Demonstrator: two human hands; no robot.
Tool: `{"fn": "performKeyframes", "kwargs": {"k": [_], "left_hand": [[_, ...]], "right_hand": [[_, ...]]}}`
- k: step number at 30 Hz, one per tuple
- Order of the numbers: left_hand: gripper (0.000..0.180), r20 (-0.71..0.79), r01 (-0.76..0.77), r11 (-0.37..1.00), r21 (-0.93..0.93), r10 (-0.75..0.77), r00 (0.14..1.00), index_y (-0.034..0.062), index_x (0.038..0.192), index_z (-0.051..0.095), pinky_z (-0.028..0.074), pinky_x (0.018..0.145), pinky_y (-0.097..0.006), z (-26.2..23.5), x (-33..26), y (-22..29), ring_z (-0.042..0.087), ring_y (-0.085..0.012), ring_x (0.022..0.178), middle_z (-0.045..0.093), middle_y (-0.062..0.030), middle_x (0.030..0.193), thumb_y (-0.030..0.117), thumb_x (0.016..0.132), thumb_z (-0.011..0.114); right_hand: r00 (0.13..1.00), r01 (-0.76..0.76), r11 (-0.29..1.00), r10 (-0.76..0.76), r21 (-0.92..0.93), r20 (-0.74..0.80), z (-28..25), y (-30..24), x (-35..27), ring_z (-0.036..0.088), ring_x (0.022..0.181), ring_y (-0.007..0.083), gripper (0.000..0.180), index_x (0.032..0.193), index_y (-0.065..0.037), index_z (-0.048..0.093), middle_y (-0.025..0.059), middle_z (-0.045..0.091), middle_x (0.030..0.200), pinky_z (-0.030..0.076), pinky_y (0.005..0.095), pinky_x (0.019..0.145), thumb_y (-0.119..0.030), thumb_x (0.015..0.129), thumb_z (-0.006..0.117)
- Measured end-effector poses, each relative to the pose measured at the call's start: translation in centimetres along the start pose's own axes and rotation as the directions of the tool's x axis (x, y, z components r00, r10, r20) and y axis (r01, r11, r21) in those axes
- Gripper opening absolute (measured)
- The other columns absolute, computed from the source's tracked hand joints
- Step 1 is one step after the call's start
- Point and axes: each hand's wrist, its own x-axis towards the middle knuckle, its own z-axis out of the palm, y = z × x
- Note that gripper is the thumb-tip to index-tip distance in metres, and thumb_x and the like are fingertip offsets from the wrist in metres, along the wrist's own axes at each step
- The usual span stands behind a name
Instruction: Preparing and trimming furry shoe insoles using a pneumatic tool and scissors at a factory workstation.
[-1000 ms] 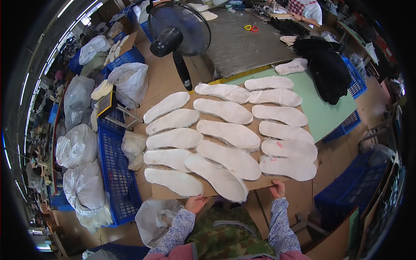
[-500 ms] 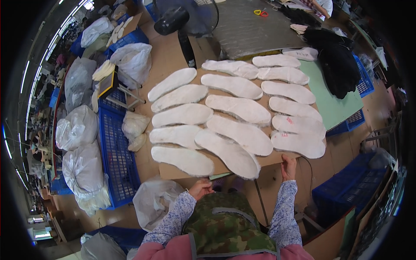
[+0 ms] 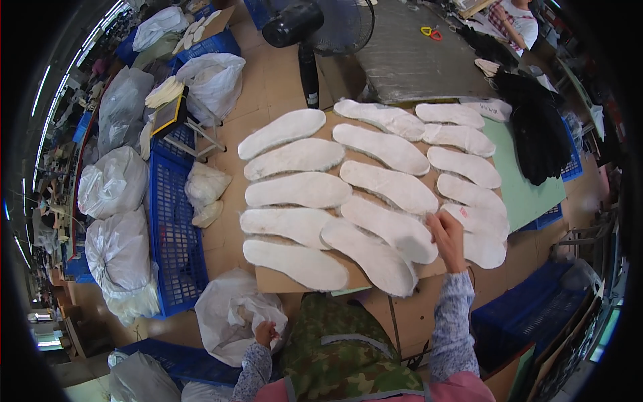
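Observation:
Several white insoles (image 3: 298,189) with fuzzy edges lie in rough columns on a brown board (image 3: 268,285). My right hand (image 3: 449,238) is over the board, its bent fingers drawn together by the toe of a middle-column insole (image 3: 388,230). Whether anything is pinched there is hidden. Next to it, partly covered by the hand, are right-column insoles (image 3: 485,249), one with red marks. My left hand (image 3: 266,333) hangs low in front of an open white plastic bag (image 3: 218,311), off the board, with curled fingers. What it holds, if anything, is too small to tell.
A black fan (image 3: 308,74) stands beyond the board. Scissors (image 3: 432,33) lie on a grey table (image 3: 415,67), where another person (image 3: 516,23) is. Black fuzzy material (image 3: 536,134) hangs over a green board (image 3: 529,194). Blue crates (image 3: 177,234) and full bags (image 3: 117,181) line the left.
My right hand has left the board's near edge and moved up over the insoles. My left hand has dropped from that edge, down and left to the white bag.

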Motion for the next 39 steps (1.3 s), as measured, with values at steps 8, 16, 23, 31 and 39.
{"fn": "performKeyframes", "kwargs": {"k": [8, 16, 23, 31, 39], "left_hand": [[0.02, 0.373, -0.201, 0.941, 0.273, 0.089, 0.924, 0.005, 0.09, 0.057, 0.046, 0.048, -0.029, -4.9, 6.9, 1.1, 0.056, -0.0153, 0.059, 0.055, -0.0042, 0.07, 0.024, 0.093, 0.054], [0.035, 0.323, -0.483, 0.591, 0.646, 0.362, 0.875, 0.0033, 0.086, 0.055, 0.046, 0.041, -0.03, -14.0, 10.0, -1.1, 0.06, -0.0207, 0.049, 0.056, -0.009, 0.06, 0.038, 0.091, 0.054], [0.031, 0.03, 0.033, 0.998, -0.061, -0.031, 0.999, 0.0033, 0.085, 0.054, 0.046, 0.042, -0.029, -16.1, 10.9, -1.6, 0.061, -0.0205, 0.052, 0.055, -0.009, 0.061, 0.034, 0.092, 0.053], [0.022, 0.202, -0.127, 0.914, 0.386, 0.051, 0.978, 0.003, 0.097, 0.052, 0.045, 0.059, -0.028, -15.2, 14.4, 2.4, 0.058, -0.0189, 0.066, 0.054, -0.0104, 0.075, 0.025, 0.093, 0.05], [0.061, 0.357, -0.349, 0.1, 0.932, -0.076, 0.931, 0.007, 0.136, 0.045, 0.041, 0.101, -0.032, -16.0, 16.1, 6.9, 0.058, -0.0261, 0.109, 0.056, -0.0197, 0.125, 0.036, 0.085, 0.063]], "right_hand": [[0.911, 0.34, 0.777, -0.413, -0.529, -0.022, 16.5, -1.8, 30.8, 0.064, 0.085, 0.0323, 0.016, 0.091, -0.008, 0.07, 0.0163, 0.066, 0.088, 0.051, 0.0416, 0.075, -0.02, 0.082, 0.063], [0.992, -0.123, 0.473, 0.036, -0.872, -0.121, 26.0, -3.5, 40.4, 0.063, 0.102, 0.0322, 0.043, 0.106, -0.009, 0.07, 0.0164, 0.064, 0.114, 0.05, 0.0416, 0.09, -0.041, 0.077, 0.067], [0.967, -0.087, 0.756, -0.093, -0.648, -0.239, 25.8, -3.4, 40.9, 0.067, 0.09, 0.032, 0.03, 0.087, -0.009, 0.074, 0.0162, 0.07, 0.09, 0.051, 0.0394, 0.085, -0.037, 0.079, 0.066], [0.939, -0.273, 0.596, -0.006, -0.755, -0.344, 25.5, -5.2, 39.5, 0.066, 0.095, 0.031, 0.037, 0.09, -0.012, 0.073, 0.0144, 0.07, 0.097, 0.051, 0.0418, 0.085, -0.043, 0.069, 0.077], [0.98, -0.2, 0.865, 0.175, -0.46, -0.096, 24.9, -5.3, 39.6, 0.069, 0.085, 0.0244, 0.027, 0.083, -0.01, 0.075, 0.0122, 0.071, 0.084, 0.051, 0.0343, 0.083, -0.034, 0.072, 0.073]]}}
